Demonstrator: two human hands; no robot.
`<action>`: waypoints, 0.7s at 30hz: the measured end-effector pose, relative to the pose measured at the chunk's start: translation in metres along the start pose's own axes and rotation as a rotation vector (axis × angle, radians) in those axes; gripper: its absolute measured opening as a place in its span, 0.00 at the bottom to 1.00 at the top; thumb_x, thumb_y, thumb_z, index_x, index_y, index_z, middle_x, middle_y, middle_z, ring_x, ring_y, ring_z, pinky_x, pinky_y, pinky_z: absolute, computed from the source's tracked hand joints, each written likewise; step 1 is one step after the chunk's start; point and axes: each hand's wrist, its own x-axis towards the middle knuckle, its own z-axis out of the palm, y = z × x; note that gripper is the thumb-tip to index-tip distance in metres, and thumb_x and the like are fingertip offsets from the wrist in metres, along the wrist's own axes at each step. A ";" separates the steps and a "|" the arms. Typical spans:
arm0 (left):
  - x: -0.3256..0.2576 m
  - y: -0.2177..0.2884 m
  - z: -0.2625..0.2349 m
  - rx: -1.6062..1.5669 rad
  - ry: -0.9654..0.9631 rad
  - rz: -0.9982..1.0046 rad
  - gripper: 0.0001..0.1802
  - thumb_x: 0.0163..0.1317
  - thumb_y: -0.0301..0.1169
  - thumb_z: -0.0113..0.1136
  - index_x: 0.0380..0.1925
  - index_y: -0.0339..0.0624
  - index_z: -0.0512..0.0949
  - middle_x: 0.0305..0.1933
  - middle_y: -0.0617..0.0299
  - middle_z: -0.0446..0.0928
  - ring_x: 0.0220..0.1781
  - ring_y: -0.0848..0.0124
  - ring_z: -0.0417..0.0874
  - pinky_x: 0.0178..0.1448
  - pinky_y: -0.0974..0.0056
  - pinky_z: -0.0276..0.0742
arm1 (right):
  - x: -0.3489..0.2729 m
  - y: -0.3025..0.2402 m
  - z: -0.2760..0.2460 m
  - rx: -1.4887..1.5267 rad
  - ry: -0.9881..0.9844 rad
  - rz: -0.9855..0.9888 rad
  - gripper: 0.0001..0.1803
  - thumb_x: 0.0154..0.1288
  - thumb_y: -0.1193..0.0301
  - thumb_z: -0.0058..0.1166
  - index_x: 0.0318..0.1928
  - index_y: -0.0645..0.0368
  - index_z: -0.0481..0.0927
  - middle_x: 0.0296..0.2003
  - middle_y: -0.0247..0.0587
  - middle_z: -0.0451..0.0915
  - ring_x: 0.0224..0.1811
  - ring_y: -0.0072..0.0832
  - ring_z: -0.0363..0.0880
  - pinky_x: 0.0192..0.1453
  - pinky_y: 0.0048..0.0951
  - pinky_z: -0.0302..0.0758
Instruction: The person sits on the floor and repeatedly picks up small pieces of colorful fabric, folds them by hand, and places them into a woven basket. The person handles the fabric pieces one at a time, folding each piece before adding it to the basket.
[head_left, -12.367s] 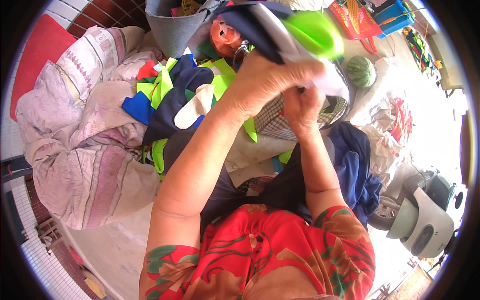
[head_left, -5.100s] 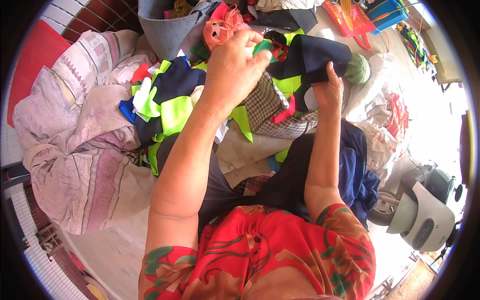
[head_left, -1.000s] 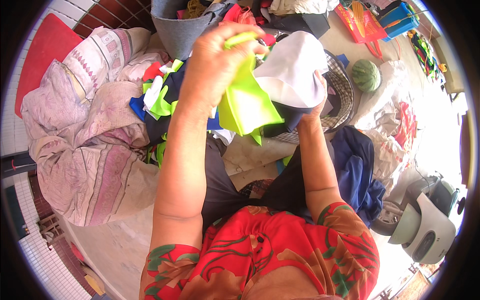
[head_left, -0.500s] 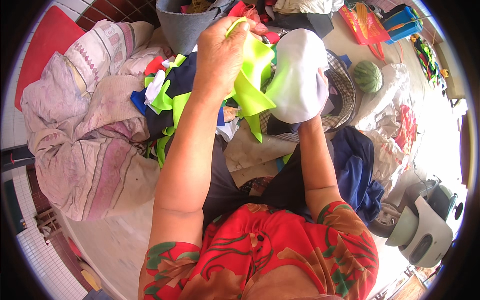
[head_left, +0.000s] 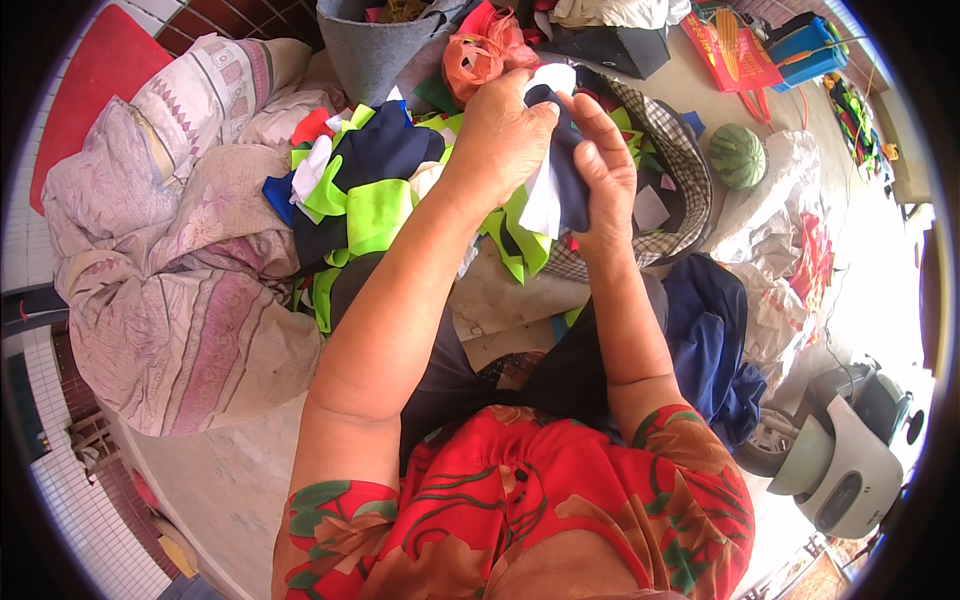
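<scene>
My left hand pinches a white-and-navy cloth piece by its upper part, thumb on top. The cloth hangs folded, its navy side toward my right hand. That hand is held upright beside the cloth, fingers stretched and thumb apart, and seems to touch its edge. Just below hang neon-green and dark scraps. Behind my hands stands a checked-rim fabric basket with scraps inside, partly hidden by them. Left of my left hand lies a heap of scraps, with a navy piece and a neon-green piece on it.
A big patterned cloth bundle fills the left side. At the back are a grey bucket and a red plastic bag. To the right are a watermelon, white plastic sacking, navy fabric and a grey-white machine.
My left hand has let go of the neon-green cloth and moved right to the white piece. That piece, spread over my right hand before, is now folded with navy showing; my right fingers are uncovered.
</scene>
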 end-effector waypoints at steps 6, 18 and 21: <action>0.011 -0.009 -0.001 0.014 0.115 0.047 0.18 0.59 0.24 0.53 0.50 0.32 0.73 0.33 0.62 0.78 0.29 0.80 0.76 0.33 0.72 0.74 | 0.005 -0.006 0.002 0.131 0.007 0.000 0.28 0.55 0.80 0.58 0.58 0.63 0.68 0.55 0.47 0.71 0.56 0.30 0.71 0.62 0.30 0.68; 0.012 0.009 -0.046 -0.381 0.260 -0.005 0.17 0.59 0.20 0.55 0.50 0.31 0.74 0.44 0.60 0.79 0.42 0.75 0.78 0.49 0.71 0.72 | 0.011 0.008 -0.027 -0.085 0.268 0.025 0.07 0.64 0.70 0.55 0.39 0.60 0.76 0.34 0.37 0.79 0.23 0.15 0.68 0.28 0.16 0.66; 0.009 0.011 -0.064 -0.376 0.385 0.047 0.17 0.58 0.19 0.56 0.49 0.31 0.75 0.42 0.60 0.79 0.41 0.75 0.78 0.48 0.72 0.72 | 0.016 0.014 -0.047 -0.070 0.338 0.022 0.08 0.65 0.69 0.53 0.39 0.60 0.74 0.34 0.39 0.80 0.20 0.15 0.68 0.25 0.17 0.66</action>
